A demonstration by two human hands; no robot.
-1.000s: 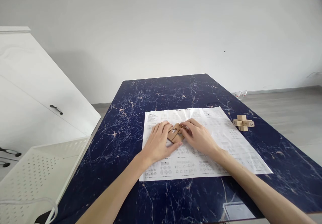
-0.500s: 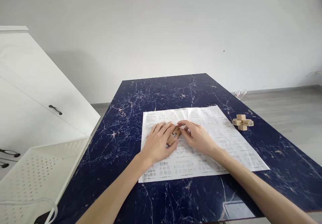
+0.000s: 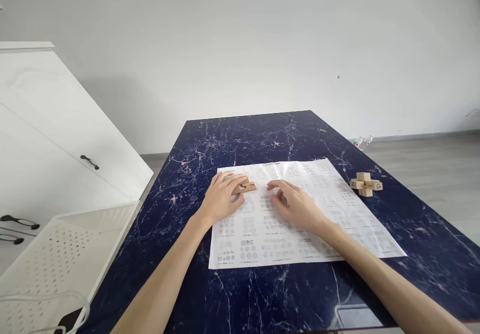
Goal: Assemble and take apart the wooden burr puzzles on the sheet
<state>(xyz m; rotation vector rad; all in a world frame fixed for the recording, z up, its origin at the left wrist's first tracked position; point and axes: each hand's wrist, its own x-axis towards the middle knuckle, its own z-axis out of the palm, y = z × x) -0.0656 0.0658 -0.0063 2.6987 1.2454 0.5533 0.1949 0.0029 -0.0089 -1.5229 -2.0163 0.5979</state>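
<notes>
1. My left hand (image 3: 217,199) is holding flat wooden pieces (image 3: 247,188). Its fingers are lying over them, with the thumb along the near side, so the grip is looking narrow; a notched, dark-marked end is showing past the fingertips. How many pieces the palm is covering, I cannot tell.

2. The pieces are lying on a printed sheet (image 3: 258,224), which is resting on the dark blue counter (image 3: 240,139). They are sitting nearer the counter's left edge than its right.

3. My right hand (image 3: 296,204) is poised over the middle of the sheet, apart from the pieces. Its fingers are curling towards the thumb, leaving a small gap with nothing visible in it. Whether they are touching the paper, I cannot tell.

4. I judge the step in hand to be a steadying one: the left hand is securing the pieces while the right is waiting.

5. Working the exposed end with both hands would, I think, be calling for a short leftward reach by the right fingers, with the left grip holding firm.

6. A lettered wooden cross block (image 3: 365,184) is standing just beside the sheet, near the counter's right edge, with neither hand touching it.
</notes>
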